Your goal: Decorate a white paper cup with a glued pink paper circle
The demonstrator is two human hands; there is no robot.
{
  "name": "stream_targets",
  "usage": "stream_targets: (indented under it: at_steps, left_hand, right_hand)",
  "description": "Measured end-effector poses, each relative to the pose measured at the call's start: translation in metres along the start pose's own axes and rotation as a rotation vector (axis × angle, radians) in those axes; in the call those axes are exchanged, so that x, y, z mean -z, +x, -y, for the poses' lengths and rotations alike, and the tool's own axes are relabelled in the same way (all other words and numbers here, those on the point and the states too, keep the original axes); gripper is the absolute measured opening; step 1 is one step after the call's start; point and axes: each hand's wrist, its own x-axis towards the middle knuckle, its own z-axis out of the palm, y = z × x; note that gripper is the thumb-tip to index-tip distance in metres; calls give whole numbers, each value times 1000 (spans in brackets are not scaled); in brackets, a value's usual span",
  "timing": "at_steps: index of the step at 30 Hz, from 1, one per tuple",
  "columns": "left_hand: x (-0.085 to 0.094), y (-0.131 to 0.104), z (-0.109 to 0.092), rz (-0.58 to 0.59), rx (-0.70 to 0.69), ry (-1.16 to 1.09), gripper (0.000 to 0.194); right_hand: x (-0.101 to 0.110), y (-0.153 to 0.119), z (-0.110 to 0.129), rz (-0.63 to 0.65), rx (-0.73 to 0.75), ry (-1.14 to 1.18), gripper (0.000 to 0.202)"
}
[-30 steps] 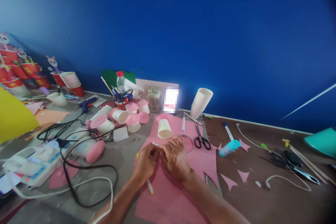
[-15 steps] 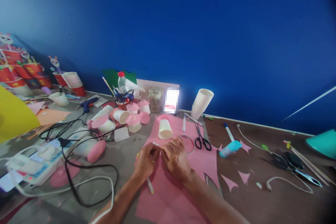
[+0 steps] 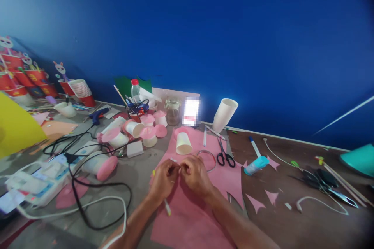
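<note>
Over the pink sheet (image 3: 181,221), my left hand (image 3: 164,179) and my right hand (image 3: 195,175) meet with fingertips pinched close together. A small whitish bit shows at the left fingertips, too small to name. Whatever lies between the fingers is mostly hidden. Just beyond the hands, a white paper cup (image 3: 184,144) lies on its side, a pink round piece at its far end. To the right of my right hand are a thin ring (image 3: 210,166) and black-handled scissors (image 3: 225,157). A whitish stick (image 3: 167,207) pokes out under my left wrist.
Paper cups with pink discs (image 3: 148,136) crowd the left, beside a power strip (image 3: 43,183), black cables and a blue glue gun (image 3: 98,116). A cup stack (image 3: 224,114) leans at the back wall. Right of the sheet lie a light-blue tube (image 3: 256,165), pink scraps (image 3: 255,203) and a white cable.
My right hand's fingers have curled in and turned a little, and a narrow gap now shows between the two hands. The things on the table have stayed put.
</note>
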Motion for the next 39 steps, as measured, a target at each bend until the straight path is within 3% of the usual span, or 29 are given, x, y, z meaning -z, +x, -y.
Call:
stream_targets:
  at_steps: [9, 14, 17, 27, 33, 39]
  left_hand:
    - [-1, 2, 4, 18, 114, -152, 11]
    - [-2, 3, 3, 34, 189, -284, 10]
    - [-2, 4, 3, 54, 195, -274, 14]
    - [0, 1, 1, 32, 1, 52, 13]
    - [0, -1, 0, 37, -44, 80, 12]
    - [3, 1, -4, 40, 34, 37, 12]
  right_hand:
    - [5, 10, -4, 229, -307, 451, 15]
    - [8, 12, -7, 275, -377, 613, 12]
    - [10, 12, -5, 257, -273, 470, 16]
    - [10, 4, 0, 66, 180, -148, 19]
    - [8, 2, 2, 55, 194, -191, 22]
    - [7, 5, -1, 111, 54, 14, 23]
